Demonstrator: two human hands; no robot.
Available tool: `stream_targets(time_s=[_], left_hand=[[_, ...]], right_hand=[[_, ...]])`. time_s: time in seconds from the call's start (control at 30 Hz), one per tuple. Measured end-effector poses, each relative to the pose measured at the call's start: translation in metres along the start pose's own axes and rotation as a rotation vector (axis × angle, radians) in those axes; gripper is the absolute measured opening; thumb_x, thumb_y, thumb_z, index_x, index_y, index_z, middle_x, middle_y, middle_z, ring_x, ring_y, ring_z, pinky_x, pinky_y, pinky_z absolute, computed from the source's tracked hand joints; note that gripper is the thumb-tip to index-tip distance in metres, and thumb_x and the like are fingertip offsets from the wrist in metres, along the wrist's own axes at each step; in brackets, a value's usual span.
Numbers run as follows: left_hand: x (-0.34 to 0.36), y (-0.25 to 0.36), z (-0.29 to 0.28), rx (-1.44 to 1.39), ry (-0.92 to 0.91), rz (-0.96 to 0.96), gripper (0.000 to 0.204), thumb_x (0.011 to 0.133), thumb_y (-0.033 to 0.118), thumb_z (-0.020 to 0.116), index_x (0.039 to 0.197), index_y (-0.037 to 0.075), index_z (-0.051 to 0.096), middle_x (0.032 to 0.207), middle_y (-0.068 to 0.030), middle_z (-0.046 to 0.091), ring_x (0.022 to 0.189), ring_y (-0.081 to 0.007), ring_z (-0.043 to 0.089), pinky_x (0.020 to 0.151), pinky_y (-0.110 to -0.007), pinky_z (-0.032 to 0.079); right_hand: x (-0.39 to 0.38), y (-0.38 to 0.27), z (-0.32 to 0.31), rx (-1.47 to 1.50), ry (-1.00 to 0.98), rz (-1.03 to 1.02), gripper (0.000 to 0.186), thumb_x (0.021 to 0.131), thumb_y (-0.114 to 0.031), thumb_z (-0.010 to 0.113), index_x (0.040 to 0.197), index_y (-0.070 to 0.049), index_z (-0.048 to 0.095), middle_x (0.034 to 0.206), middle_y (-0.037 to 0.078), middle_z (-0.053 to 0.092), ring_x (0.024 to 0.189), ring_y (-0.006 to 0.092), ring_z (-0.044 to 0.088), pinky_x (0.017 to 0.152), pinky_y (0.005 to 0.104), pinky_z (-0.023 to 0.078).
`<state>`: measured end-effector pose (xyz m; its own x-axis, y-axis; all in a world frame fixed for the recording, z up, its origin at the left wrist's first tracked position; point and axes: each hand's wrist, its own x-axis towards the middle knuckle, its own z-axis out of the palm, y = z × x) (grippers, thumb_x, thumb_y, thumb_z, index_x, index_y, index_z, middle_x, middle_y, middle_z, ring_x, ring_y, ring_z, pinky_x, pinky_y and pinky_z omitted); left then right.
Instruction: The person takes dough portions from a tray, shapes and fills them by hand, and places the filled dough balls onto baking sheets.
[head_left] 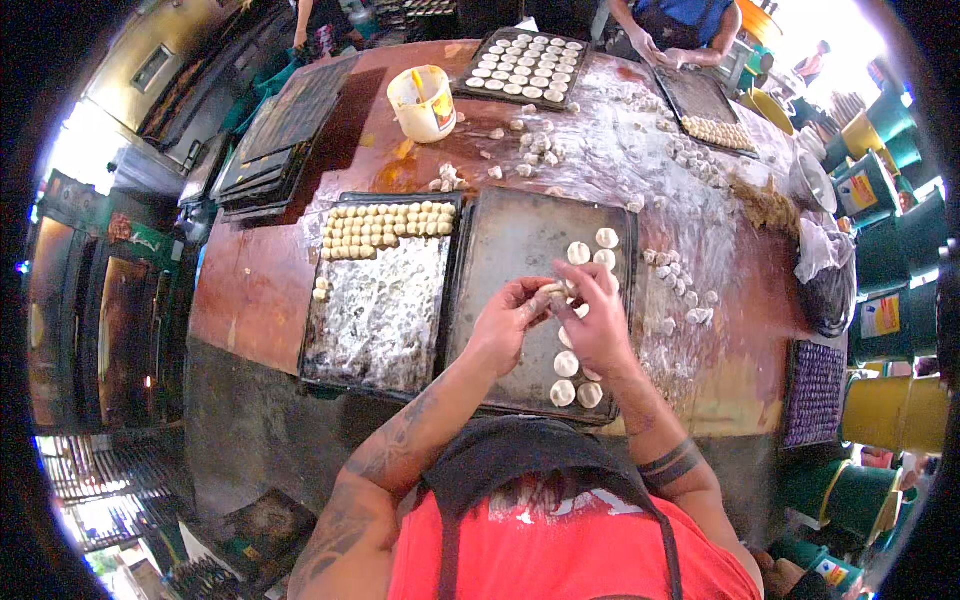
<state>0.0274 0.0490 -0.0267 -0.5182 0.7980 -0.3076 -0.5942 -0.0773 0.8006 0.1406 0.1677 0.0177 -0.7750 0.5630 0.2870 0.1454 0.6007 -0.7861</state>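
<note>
Over a dark baking tray [500,240], my left hand [505,318] and my right hand [598,318] meet, fingers pinched together on a small piece of dough [553,289]. My fingers cover part of it. Flat white dough rounds [565,364] lie along the tray's right side, some of them hidden under my right hand. To the left, a floured tray [375,310] carries rows of small dough balls [385,228] at its far end, with a couple more by its left edge.
A white bucket [422,104] stands beyond the trays, with a filled tray [524,66] at the back. Loose dough lumps [540,148] dot the floury table. Stacked trays [270,165] sit far left, a black bag [828,285] right. A co-worker's hands [660,52] are far right.
</note>
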Motion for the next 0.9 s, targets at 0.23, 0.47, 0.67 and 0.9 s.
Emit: stream_targets(time_s=[0.23,0.47,0.67,0.9], left_hand=[[-0.002,0.026,0.035,-0.081,-0.018,0.023,0.028,0.097,0.006,0.072,0.122,-0.003,0.064,0.114,-0.0106,0.071,0.097,-0.0193,0.069,0.088,-0.034,0.057],[-0.005,0.006,0.031,0.657,0.107,0.494,0.024,0.097,-0.002,0.064,0.12,-0.002,0.066,0.115,-0.0102,0.071,0.096,-0.0212,0.07,0.09,-0.034,0.057],[0.007,0.034,0.016,-0.278,-0.067,-0.124,0.037,0.099,0.005,0.065,0.133,-0.002,0.054,0.121,-0.0102,0.068,0.1,-0.0207,0.071,0.093,-0.037,0.058],[0.011,0.02,0.023,-0.171,-0.215,-0.193,0.04,0.091,0.013,0.078,0.126,0.001,0.063,0.116,-0.0059,0.068,0.106,-0.0206,0.068,0.091,-0.038,0.057]], right_hand=[[0.0,0.023,-0.011,0.907,-0.124,0.464,0.02,0.099,-0.011,0.069,0.115,-0.003,0.062,0.097,0.004,0.069,0.087,0.0144,0.067,0.077,0.0305,0.056],[0.005,-0.008,-0.006,0.606,0.135,0.36,0.026,0.091,-0.009,0.073,0.117,-0.004,0.069,0.112,0.009,0.069,0.103,0.0211,0.067,0.09,0.0355,0.054],[0.004,0.007,-0.012,-0.008,0.045,-0.186,0.041,0.08,-0.006,0.078,0.12,-0.01,0.073,0.13,0.011,0.068,0.12,0.0359,0.063,0.104,0.0482,0.05],[0.033,0.017,-0.017,0.137,-0.225,-0.297,0.043,0.065,-0.011,0.09,0.104,-0.012,0.07,0.117,0.008,0.071,0.116,0.0356,0.063,0.101,0.0462,0.05]])
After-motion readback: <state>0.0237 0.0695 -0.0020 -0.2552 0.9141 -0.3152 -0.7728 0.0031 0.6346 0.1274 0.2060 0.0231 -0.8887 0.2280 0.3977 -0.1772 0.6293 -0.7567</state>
